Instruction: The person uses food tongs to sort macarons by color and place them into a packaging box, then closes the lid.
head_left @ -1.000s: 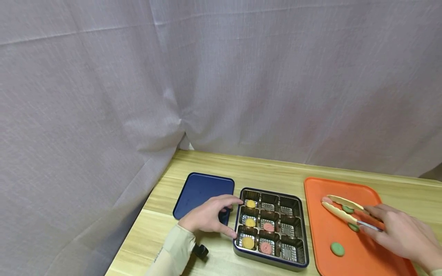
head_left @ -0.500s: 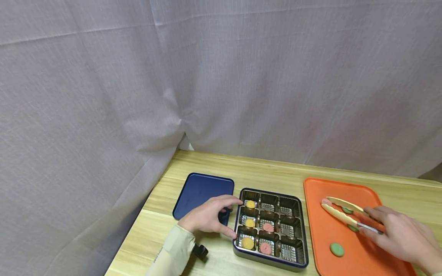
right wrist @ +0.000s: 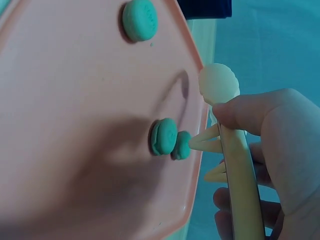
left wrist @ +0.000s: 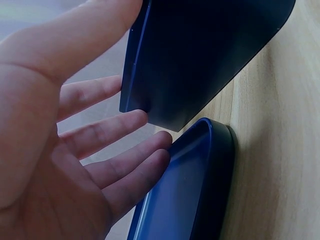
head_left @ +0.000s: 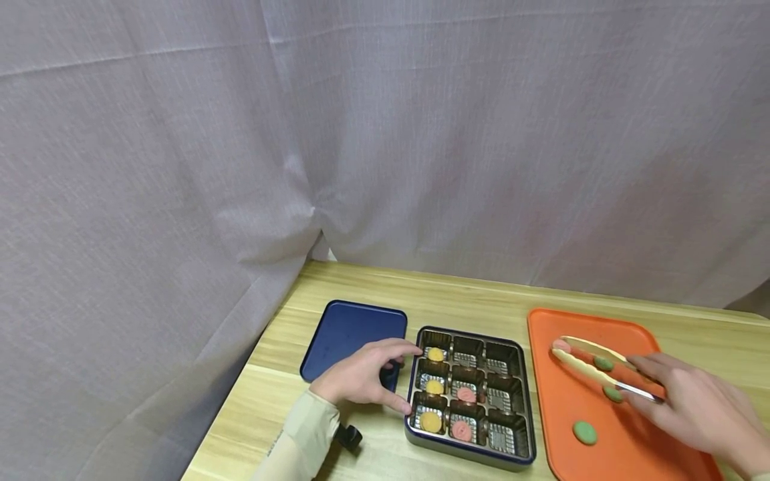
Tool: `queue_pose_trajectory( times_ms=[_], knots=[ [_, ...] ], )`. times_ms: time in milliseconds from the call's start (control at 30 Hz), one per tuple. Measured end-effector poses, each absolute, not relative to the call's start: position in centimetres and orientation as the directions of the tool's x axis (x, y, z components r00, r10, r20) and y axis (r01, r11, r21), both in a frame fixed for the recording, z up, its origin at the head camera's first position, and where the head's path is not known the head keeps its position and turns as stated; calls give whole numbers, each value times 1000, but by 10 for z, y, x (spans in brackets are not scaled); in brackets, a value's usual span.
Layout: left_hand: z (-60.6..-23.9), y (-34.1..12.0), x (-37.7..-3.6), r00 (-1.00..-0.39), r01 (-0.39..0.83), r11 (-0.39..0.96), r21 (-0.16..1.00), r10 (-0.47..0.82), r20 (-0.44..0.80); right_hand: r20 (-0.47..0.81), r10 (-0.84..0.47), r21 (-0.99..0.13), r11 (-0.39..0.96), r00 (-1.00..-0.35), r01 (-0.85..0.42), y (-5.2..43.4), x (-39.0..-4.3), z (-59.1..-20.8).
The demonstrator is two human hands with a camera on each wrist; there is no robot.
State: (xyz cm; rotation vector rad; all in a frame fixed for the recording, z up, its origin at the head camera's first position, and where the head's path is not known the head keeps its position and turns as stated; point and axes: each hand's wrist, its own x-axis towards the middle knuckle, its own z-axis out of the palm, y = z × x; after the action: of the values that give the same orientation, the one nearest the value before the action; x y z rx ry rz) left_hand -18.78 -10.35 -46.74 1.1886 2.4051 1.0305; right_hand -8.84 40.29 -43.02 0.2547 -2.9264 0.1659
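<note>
My right hand (head_left: 692, 407) grips a pair of tongs (head_left: 580, 365) over the orange tray (head_left: 565, 414). Between the tong tips sits a pink macaron (head_left: 561, 345); in the right wrist view the tongs (right wrist: 237, 170) hang above the tray, their shadow apart on it. Green macarons (head_left: 585, 432) lie on the tray, two of them under the tongs. My left hand (head_left: 363, 374) touches the left edge of a dark compartment box (head_left: 472, 453) with thumb and a fingertip, fingers extended. Yellow macarons (head_left: 430, 421) fill the left column, and two pink macarons (head_left: 461, 431) the middle one.
A blue lid (head_left: 355, 331) lies on the wooden table (head_left: 252, 401) left of the box, partly under my left hand. Grey cloth (head_left: 385, 167) hangs behind the table. Raised dividers separate the box's compartments.
My right hand has shifted slightly left, bringing the tongs and the pink macaron nearer the tray's left edge. The left hand stays at the box.
</note>
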Motion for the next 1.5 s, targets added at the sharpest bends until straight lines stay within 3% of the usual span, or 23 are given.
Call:
queue_pose_trajectory(
  times_ms=[1500],
  knots=[
    [-467,-103,-188,-623,594,420,686,780,61,398,-333,-74,917,-855,-391,322,-87,-401]
  ],
)
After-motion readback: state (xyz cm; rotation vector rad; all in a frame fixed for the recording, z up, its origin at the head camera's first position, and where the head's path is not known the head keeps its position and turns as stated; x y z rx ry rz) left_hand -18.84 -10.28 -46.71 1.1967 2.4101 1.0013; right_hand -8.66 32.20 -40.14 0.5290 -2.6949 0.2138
